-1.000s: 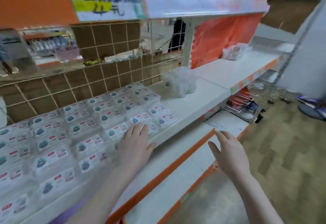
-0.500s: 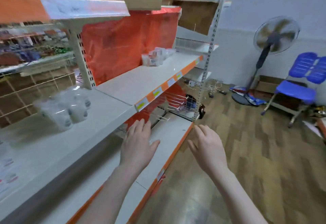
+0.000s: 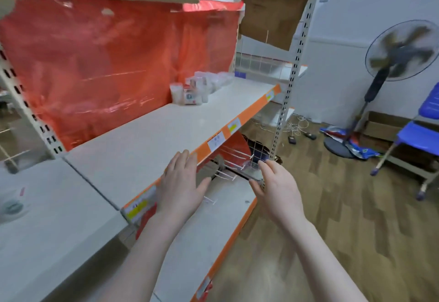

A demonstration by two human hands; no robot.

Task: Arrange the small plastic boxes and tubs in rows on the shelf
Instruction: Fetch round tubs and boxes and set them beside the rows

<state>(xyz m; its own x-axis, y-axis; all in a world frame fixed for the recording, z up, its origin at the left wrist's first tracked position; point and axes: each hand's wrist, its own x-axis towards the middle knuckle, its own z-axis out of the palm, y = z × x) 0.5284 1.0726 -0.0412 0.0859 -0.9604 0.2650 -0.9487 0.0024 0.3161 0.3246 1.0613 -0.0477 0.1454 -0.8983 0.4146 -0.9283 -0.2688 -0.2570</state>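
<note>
Head view only. Nothing lined up on this stretch of the shelf [image 3: 166,130]: small plastic boxes and tubs [image 3: 194,91] bunched in a loose heap at the back, against the red sheet [image 3: 107,59] and toward the far end, well apart from both hands. By the look of it, the whole heap left to pull forward and set in rows, so this section judged not yet begun. Left hand [image 3: 181,184] out in front of the shelf's orange front edge, fingers straight and a little spread, holding nothing. Right hand [image 3: 276,189] just beside the shelf's front edge and lower, over the bottom board, fingers loosely bent, nothing clearly gripped; a small clear thing near its fingertips too blurred to name. Under the shelf, white wire hooks [image 3: 228,168] and a wire grid poking outward, likely to snag a sleeve or wrist on a low reach. Above the shelf, cardboard boxes [image 3: 268,16] hanging low, cutting headroom over the heap. Beyond the shelf's far end, a standing fan [image 3: 401,51], a blue chair [image 3: 418,135] and loose cables on the wooden floor.
</note>
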